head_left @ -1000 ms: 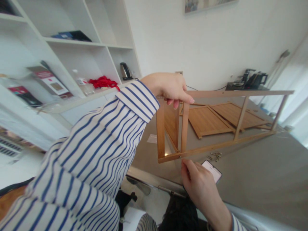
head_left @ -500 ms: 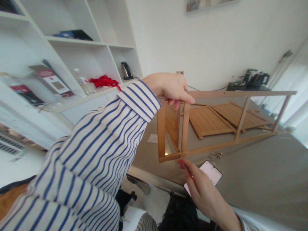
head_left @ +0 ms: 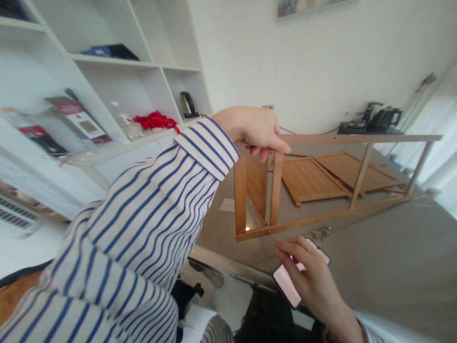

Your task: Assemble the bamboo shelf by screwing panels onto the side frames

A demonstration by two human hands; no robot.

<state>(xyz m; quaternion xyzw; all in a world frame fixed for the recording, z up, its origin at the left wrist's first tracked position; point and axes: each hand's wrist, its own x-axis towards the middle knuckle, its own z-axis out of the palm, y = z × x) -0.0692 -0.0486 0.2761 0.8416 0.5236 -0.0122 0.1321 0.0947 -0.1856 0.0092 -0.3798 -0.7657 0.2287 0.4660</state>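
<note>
Frame (head_left: pixel 324 139), light-brown wood (ladder-like); left hand (head_left: pixel 257 128) gripping it, right hand (head_left: pixel 312 271) pinching thin rod (head_left: pixel 272 237).

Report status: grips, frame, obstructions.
Left grip: on wooden frame's top. Right grip: thin tool, tip at lower rail. Phone beneath right grip, not blocking tool.

Left fingers (head_left: pixel 280 144) grip a wooden frame (head_left: pixel 361 175) from above

Left arm (head_left: pixel 153 205) stretched forward, left hand (head_left: pixel 260 129) curled downward, right hand (head_left: pixel 314 272) lower, thumb and fingers (head_left: pixel 287 247) pinched together
</note>
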